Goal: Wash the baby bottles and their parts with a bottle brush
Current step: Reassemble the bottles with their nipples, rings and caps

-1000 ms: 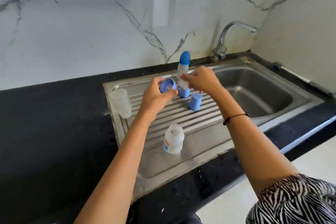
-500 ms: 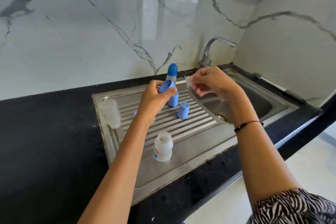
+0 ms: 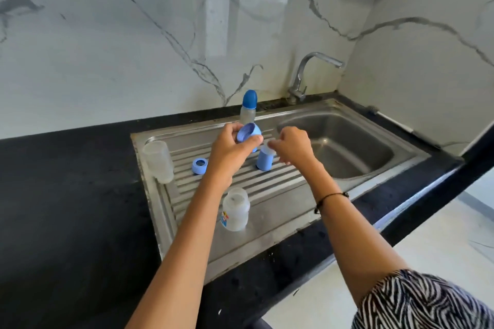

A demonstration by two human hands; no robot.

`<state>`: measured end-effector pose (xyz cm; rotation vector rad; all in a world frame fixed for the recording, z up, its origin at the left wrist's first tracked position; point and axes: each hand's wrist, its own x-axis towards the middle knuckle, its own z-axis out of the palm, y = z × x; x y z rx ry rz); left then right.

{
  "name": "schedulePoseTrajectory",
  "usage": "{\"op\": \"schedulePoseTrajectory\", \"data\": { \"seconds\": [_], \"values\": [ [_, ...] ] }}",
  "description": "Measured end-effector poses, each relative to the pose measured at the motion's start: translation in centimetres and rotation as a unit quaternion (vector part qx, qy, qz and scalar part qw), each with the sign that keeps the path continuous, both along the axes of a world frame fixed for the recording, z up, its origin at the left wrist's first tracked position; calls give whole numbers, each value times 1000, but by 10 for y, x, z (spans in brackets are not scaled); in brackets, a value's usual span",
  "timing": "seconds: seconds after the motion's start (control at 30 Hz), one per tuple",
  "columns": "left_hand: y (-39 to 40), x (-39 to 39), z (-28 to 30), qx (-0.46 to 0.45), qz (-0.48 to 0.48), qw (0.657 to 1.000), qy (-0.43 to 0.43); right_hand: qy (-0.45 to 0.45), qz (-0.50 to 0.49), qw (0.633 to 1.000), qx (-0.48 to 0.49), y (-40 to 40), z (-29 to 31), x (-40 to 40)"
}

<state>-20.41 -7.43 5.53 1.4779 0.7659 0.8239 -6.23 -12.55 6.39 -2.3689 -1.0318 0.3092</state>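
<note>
Stainless steel sink unit [image 3: 267, 235] sits in a black worktop [image 3: 66, 208], ribbed drainboard on the left, basin [image 3: 355, 152] on the right, tap [image 3: 307, 75] at the back right corner against a marble-look wall [image 3: 107, 48].

Left hand [image 3: 230, 152] over the back middle of the drainboard, fingers and thumb curled round a blue cap [image 3: 248, 136], open side facing up toward the camera. Right hand [image 3: 294, 147] just beside it, near the basin's left rim, fingertips pinching a small clear piece [image 3: 268, 145], likely a teat, too blurred to be sure. That piece is right above, maybe touching, the top of a blue cap standing upright [image 3: 264, 160] on the ribs; contact cannot be told.

Capped bottle [image 3: 248, 107], dark blue dome on top, stands upright at the back edge of the drainboard, partly hidden behind the left hand. Blue screw ring [image 3: 199, 165] lies on the ribs, left of the left wrist. Clear open bottle [image 3: 157, 160] at the left edge of the drainboard, looks mouth-down. Another clear bottle with a printed label [image 3: 235, 209] stands near the front middle of the drainboard, between the two forearms.

Black cord bracelet [image 3: 330, 199] on the right wrist. Zebra-print sleeve [image 3: 417, 302] at the bottom right corner.
</note>
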Motion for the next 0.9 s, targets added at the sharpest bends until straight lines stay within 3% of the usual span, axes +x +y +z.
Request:
{"op": "schedulePoseTrajectory", "data": {
  "seconds": [0.13, 0.3, 0.47, 0.57, 0.67, 0.8, 0.9],
  "values": [
    [-1, -1, -5, 2, 19, 1000, 22, 165, -4, 979, 118, -2, 13, -11],
    [-3, -3, -9, 16, 19, 999, 40, 192, 17, 959, 208, -4, 22, -22],
    [-2, -6, -8, 40, 39, 997, 55, 205, 144, 918, 308, -10, 30, -48],
    [-3, -11, -4, 76, 44, 993, 76, 182, 153, 912, 335, -10, 21, -59],
    [-3, -16, 2, 119, 50, 988, 82, 115, 171, 939, 275, -11, 12, -63],
    [-3, -20, 4, 167, 54, 979, 104, 74, 182, 948, 252, -13, 12, -62],
    [-3, -20, 4, 188, 56, 974, 115, -39, 184, 954, 234, -10, 12, -57]
  ]
}}
